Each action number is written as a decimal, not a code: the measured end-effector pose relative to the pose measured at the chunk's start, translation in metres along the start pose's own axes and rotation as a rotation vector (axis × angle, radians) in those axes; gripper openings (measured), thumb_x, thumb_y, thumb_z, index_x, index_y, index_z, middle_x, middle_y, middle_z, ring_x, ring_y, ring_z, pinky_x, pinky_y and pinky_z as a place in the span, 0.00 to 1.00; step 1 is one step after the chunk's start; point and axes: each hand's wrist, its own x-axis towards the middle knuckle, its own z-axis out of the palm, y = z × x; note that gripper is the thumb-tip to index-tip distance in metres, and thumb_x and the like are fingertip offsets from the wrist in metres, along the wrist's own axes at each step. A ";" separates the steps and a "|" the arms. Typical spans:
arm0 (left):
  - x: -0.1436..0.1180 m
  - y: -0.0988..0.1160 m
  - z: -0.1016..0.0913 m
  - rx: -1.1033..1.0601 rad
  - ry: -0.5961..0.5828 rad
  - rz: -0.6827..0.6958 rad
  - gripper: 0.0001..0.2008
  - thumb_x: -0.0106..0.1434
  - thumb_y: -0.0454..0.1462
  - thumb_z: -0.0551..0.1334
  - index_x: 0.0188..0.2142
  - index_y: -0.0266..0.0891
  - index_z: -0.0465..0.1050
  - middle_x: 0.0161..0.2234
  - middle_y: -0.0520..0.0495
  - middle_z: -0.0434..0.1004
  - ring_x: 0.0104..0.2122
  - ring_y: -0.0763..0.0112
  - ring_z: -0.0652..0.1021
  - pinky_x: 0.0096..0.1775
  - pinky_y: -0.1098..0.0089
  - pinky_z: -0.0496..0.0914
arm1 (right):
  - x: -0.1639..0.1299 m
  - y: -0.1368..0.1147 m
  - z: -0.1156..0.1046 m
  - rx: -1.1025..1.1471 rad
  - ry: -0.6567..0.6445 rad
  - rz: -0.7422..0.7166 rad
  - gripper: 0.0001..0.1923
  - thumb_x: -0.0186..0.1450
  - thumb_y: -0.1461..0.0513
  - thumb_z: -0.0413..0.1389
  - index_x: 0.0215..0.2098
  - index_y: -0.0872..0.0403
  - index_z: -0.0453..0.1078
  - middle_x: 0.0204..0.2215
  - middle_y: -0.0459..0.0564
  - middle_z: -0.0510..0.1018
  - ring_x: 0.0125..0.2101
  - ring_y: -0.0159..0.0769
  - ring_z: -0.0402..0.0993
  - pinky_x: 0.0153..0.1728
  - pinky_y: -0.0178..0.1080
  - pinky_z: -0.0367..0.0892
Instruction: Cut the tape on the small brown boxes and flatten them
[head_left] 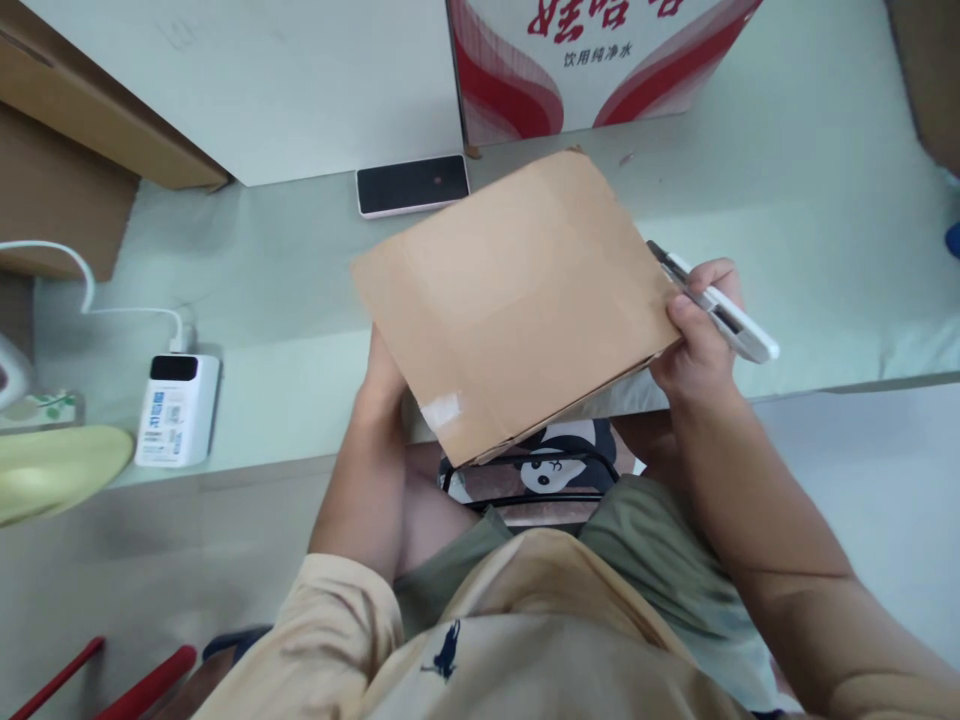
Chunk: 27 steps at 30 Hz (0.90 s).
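both hands hold a flattened cardboard box [510, 300] tilted over the lap, left hand [382, 375] under its near edge, right hand [701, 340] also gripping a utility knife [716, 305]; next likely cutting the tape [442, 410].

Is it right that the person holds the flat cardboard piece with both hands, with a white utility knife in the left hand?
Not quite: the head view shows the white utility knife in the right hand, not the left. Both hands do hold the cardboard piece; the left hand is mostly hidden under it.

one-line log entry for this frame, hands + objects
left hand: under cardboard box, mostly hidden | right hand: grips box edge, holds utility knife | phone: on table
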 end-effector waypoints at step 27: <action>-0.014 0.050 0.025 -0.476 0.068 -0.270 0.15 0.55 0.42 0.73 0.40 0.40 0.79 0.45 0.44 0.86 0.55 0.54 0.82 0.53 0.61 0.80 | 0.001 -0.038 -0.002 0.408 -0.022 0.453 0.25 0.52 0.38 0.67 0.34 0.46 0.73 0.26 0.43 0.76 0.25 0.32 0.73 0.22 0.35 0.68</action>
